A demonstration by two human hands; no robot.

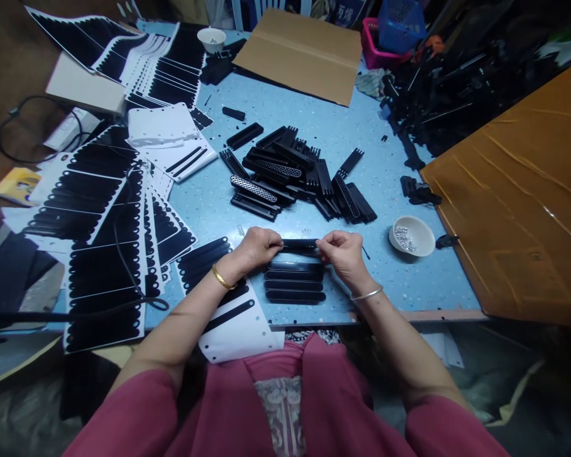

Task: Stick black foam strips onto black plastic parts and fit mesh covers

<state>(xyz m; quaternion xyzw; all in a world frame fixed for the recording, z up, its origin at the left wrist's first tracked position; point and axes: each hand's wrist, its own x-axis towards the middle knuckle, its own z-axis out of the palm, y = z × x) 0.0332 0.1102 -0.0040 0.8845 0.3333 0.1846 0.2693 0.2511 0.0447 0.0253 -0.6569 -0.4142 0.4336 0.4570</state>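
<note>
Between my two hands a long black strip [301,244] is held level, one end pinched by each. The fingers of my left hand [258,247] are closed on its left end, those of my right hand [345,255] on its right end. Whether it is only a sticker or a plastic bar with one cannot be told. Just below lie several narrow black bars [295,285] with rounded ends, side by side in a row. A sheet of black stickers [233,311], partly bare white backing, reaches under my left forearm and over the table edge.
Loose black plastic parts [290,168], some with mesh faces, are heaped mid-table. More sticker sheets [105,254] overlap at left. A white bowl [412,236] of small metal pieces stands at right beside a taped brown box [518,203]. Flat cardboard [299,54] lies at the back.
</note>
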